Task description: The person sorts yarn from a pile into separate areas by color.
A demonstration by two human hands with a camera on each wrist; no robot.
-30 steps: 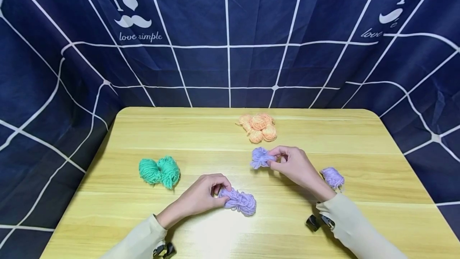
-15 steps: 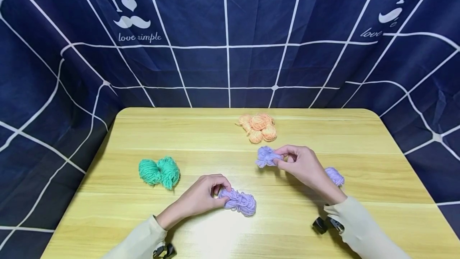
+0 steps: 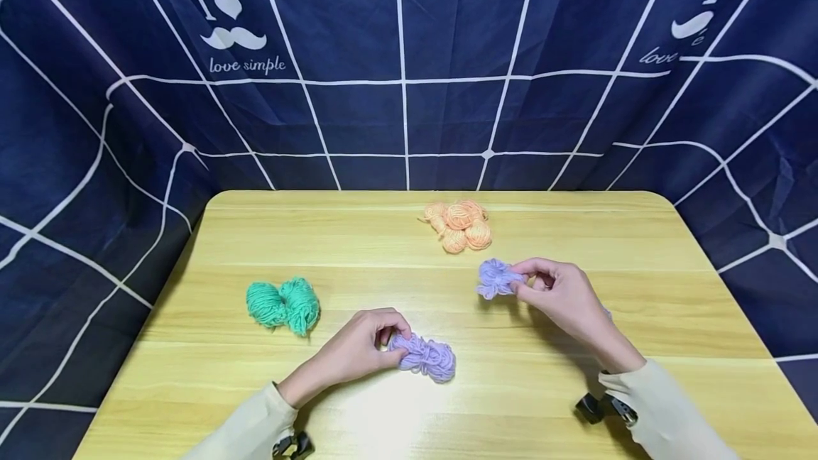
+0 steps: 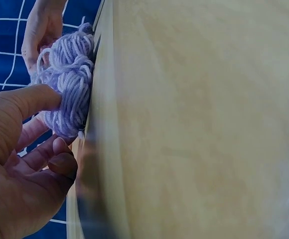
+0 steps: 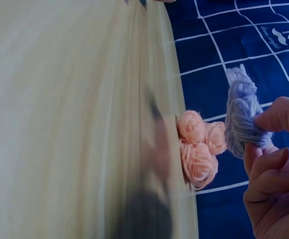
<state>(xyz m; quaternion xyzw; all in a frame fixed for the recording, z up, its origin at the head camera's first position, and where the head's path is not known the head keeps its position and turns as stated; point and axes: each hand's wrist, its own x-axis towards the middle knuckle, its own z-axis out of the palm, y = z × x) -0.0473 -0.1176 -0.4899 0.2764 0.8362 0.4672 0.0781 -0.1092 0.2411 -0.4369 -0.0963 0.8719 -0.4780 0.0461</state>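
My left hand (image 3: 364, 346) pinches one end of a lilac yarn skein (image 3: 431, 358), tied at its middle and lying on the table's near part. In the left wrist view the thumb presses on the strands of that lilac skein (image 4: 70, 89). Farther back and to the right, my right hand (image 3: 562, 297) pinches a small bluish-lilac yarn bundle (image 3: 495, 278) between thumb and fingers, above the tabletop. The right wrist view shows this bundle (image 5: 242, 109) raised off the wood. Another lilac skein (image 3: 607, 313) is nearly hidden behind the right wrist.
Several peach yarn balls (image 3: 460, 226) sit clustered near the table's back edge. Two bunches of green yarn (image 3: 283, 305) lie together at the left. A dark blue curtain with white lines (image 3: 358, 119) encloses the wooden table (image 3: 358, 233) at the back and sides.
My right hand has moved to the right with the small yarn bundle, and its forearm now covers most of the other lilac skein. The left hand stays in place on its skein.
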